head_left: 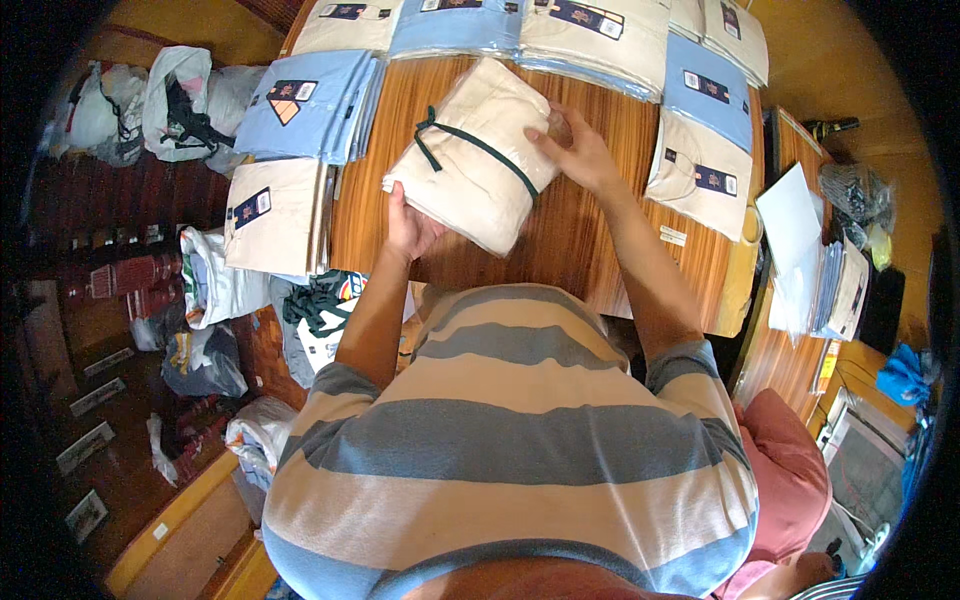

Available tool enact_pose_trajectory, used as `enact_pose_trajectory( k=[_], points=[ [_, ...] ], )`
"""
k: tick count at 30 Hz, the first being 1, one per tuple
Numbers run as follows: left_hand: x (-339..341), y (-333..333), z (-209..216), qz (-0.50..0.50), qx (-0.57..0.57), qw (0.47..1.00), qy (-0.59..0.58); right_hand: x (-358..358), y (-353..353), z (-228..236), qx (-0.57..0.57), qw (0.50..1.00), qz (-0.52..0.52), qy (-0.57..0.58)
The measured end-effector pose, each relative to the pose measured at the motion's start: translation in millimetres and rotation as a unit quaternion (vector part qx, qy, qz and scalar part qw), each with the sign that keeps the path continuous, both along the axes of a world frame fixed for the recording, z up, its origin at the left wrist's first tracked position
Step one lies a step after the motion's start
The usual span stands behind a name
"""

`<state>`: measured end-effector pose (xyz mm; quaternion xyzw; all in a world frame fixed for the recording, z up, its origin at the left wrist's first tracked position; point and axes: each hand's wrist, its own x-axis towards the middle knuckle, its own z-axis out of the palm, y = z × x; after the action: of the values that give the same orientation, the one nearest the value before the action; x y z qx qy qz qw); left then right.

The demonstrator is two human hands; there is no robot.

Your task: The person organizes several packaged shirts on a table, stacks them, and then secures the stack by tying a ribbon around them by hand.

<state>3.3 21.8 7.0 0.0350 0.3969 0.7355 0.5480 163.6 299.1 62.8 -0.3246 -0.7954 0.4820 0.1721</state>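
Bench (pixel 360 200) carries garment stacks (pixel 330 110) round its edges. At centre, left hand (pixel 412 232) pinches the bundle (pixel 460 190); right hand (pixel 580 150), fingers parted, touches its right side. Strap (pixel 482 142) appears tied; bundle not yet stacked.

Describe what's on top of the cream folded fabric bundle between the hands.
A narrow dark-green cord crosses the cream folded fabric bundle, a short end lying toward the left. The bundle's underside and inner folds are covered.

Left fingers (pixel 397 203) partly hidden beneath cream bundle (pixel 468 165), upper packets (pixel 455 35) cut off by top edge
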Motion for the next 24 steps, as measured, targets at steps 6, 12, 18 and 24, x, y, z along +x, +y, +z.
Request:
enact_pose_trajectory(
  k=[6, 12, 18, 24],
  points=[
    [-12, -18, 4, 0.09, -0.117, 0.987, 0.062, 41, -33, -3, 0.001, 0.998, 0.045, -0.04],
    [1, -37, 18, 0.072, -0.256, 0.848, 0.459, 63, -95, 28, 0.259, 0.963, 0.002, -0.078],
    [42, 6, 68, -0.1, -0.274, 0.46, 0.839, -6, -118, 26, 0.327, 0.93, 0.106, -0.13],
    [35, 13, 54, -0.124, -0.29, 0.491, 0.812, -14, -110, -7, 0.311, 0.932, 0.113, -0.151]
  ],
)
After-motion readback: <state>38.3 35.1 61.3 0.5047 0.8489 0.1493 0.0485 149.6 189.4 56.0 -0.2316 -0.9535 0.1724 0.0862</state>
